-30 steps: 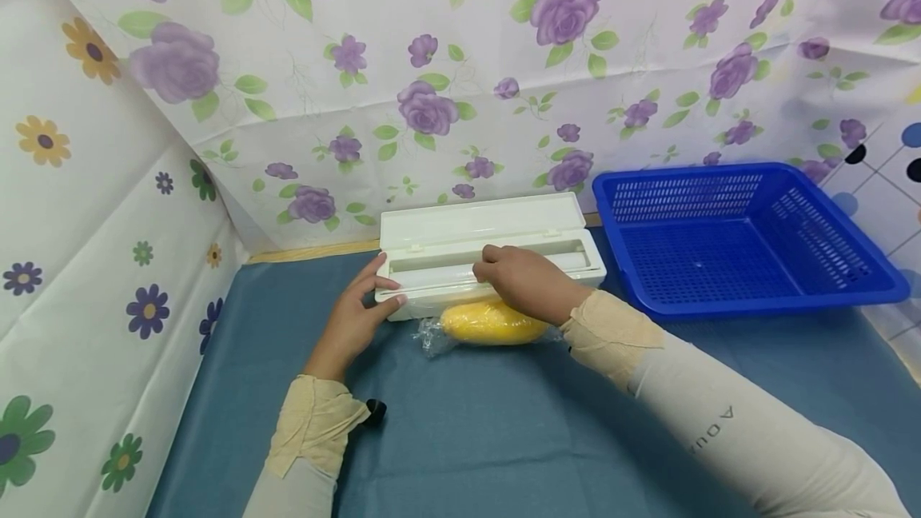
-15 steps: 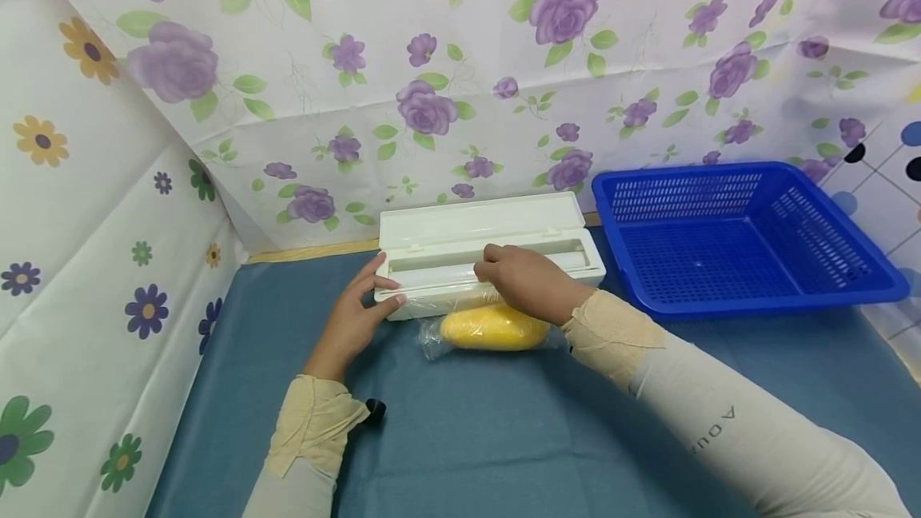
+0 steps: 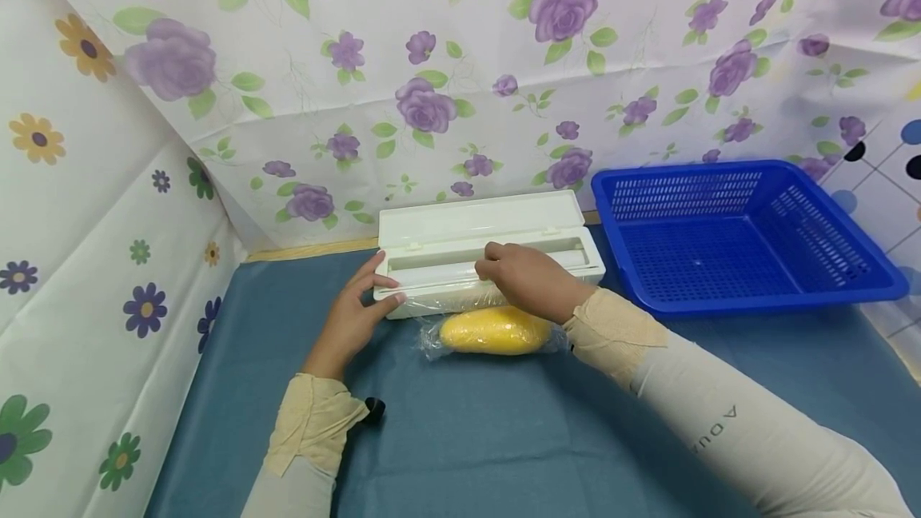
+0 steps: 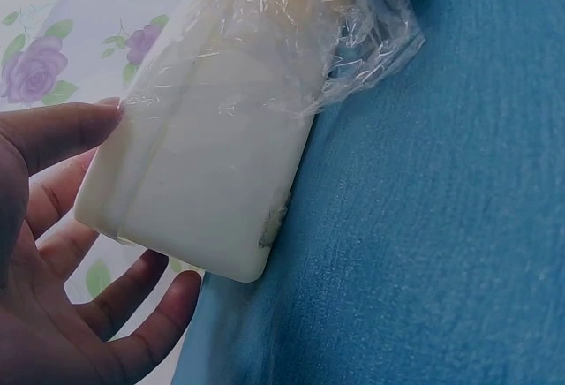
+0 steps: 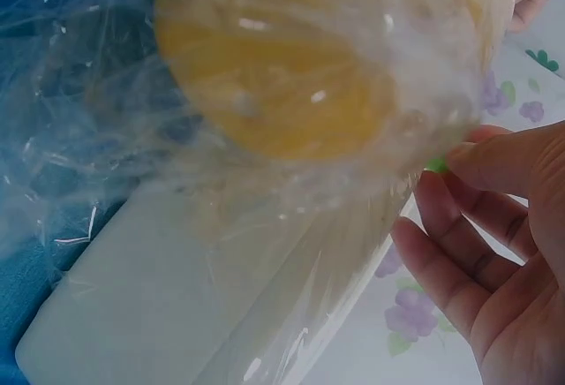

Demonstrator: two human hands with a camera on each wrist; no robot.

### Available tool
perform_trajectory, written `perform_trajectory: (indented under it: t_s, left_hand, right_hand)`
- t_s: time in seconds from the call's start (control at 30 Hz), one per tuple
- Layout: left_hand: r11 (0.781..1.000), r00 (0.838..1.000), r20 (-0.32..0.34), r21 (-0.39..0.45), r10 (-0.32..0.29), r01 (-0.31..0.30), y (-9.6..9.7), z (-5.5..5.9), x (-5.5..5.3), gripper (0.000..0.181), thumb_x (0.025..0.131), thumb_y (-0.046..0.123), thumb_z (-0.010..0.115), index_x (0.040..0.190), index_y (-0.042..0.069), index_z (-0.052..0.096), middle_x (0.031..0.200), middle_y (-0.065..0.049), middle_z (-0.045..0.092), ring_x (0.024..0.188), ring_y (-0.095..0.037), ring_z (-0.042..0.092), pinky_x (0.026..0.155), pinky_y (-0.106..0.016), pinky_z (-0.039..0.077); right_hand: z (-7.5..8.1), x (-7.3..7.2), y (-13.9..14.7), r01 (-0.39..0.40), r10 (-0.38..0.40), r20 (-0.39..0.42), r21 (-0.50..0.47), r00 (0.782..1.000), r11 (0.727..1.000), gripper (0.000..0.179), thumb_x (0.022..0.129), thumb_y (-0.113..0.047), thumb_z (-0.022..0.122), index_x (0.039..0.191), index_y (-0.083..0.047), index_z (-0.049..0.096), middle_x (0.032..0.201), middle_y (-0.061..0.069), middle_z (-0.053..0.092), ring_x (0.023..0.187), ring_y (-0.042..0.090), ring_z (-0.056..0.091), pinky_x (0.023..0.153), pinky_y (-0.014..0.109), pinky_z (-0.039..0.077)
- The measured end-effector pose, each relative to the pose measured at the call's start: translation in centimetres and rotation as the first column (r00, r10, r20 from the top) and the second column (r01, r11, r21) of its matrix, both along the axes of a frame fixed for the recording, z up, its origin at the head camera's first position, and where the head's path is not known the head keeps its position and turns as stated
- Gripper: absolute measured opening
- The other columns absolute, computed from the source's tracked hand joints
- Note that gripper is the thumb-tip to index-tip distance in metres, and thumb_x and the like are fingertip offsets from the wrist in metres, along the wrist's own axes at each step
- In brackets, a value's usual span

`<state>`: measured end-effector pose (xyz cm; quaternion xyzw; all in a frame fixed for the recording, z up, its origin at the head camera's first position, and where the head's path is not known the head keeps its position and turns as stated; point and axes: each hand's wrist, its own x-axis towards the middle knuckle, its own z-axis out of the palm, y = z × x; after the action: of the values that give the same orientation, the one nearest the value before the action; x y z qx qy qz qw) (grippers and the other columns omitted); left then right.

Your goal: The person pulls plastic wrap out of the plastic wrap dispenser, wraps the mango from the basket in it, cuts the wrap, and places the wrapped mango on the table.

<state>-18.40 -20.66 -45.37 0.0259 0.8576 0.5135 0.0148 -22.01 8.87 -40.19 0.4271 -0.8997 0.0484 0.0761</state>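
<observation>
1. Yellow object (image 3: pixel 496 331), wrapped in clear film (image 3: pixel 432 339), lies on the blue surface (image 3: pixel 460 430) just in front of the white box (image 4: pixel 194 182); film runs up over the box's front.
2. Right grip (image 3: pixel 531 282) pinches a small green piece (image 5: pixel 437 165) at the box's front edge.
3. Left grip (image 3: pixel 351 318) is loosely spread at the box's left end, thumb resting on the front edge.
4. The lid (image 3: pixel 478 218) leans back, and a white roll (image 3: pixel 439 272) lies inside.
5. A blue basket (image 3: pixel 755 311) sits to the right, with a flowered sheet (image 3: pixel 489 122) behind.

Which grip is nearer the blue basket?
Right: the right grip is over the half of the white box nearer the blue basket; the left grip is at the box's opposite end.
</observation>
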Motion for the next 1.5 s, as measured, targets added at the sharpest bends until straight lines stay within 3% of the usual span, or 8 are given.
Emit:
perform_trajectory:
  t_s: [0.43,1.5]
  left_hand:
    - [1.000,1.000,-0.002,0.014,-0.007,0.007,0.0,0.0,0.0,0.023,0.095,0.028,0.072,0.110,0.010,0.070,0.167,0.011,0.027,0.159,-0.023,0.013,0.125,-0.057,0.016]
    - [1.000,1.000,0.009,-0.006,-0.007,0.007,0.0,0.1,0.1,0.023,0.095,0.029,0.072,0.110,0.011,0.070,0.167,0.013,0.026,0.159,-0.023,0.013,0.125,-0.058,0.018]
  right_hand:
    - [0.0,0.0,0.3,-0.012,0.011,-0.022,-0.015,1.000,1.000,0.012,0.096,-0.002,0.065,0.100,-0.014,0.067,0.093,0.004,0.062,0.072,0.014,0.055,0.067,0.027,0.054]
    - [0.0,0.1,1.5,0.003,-0.003,0.003,-0.025,1.000,1.000,0.012,0.099,-0.003,0.060,0.100,-0.013,0.066,0.094,0.004,0.061,0.073,0.014,0.055,0.067,0.027,0.053]
